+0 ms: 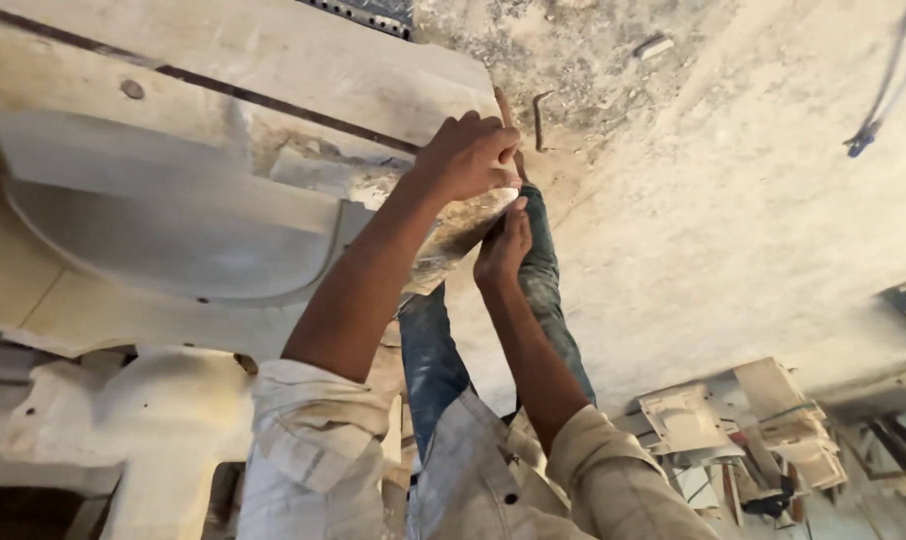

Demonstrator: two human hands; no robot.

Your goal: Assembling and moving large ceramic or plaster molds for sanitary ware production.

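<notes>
A large pale moulded panel (173,215) with a curved recess fills the left side, dusty and chipped at its right corner. My left hand (465,155) is curled at that corner, closed around a thin brown stick (504,105) that pokes out above the fingers. Just below, my right hand (503,245) has its fingers pressed up against the panel's chipped corner edge (463,230) and grips it. My legs in blue jeans (435,350) stretch out beneath both hands over the dusty concrete floor (733,220).
A bent metal nail (539,120) and a small pale scrap (654,45) lie on the floor past the corner. A blue cable (863,135) hangs at top right. Pale moulded pieces (688,420) are stacked at lower right, another white casting (143,420) at lower left.
</notes>
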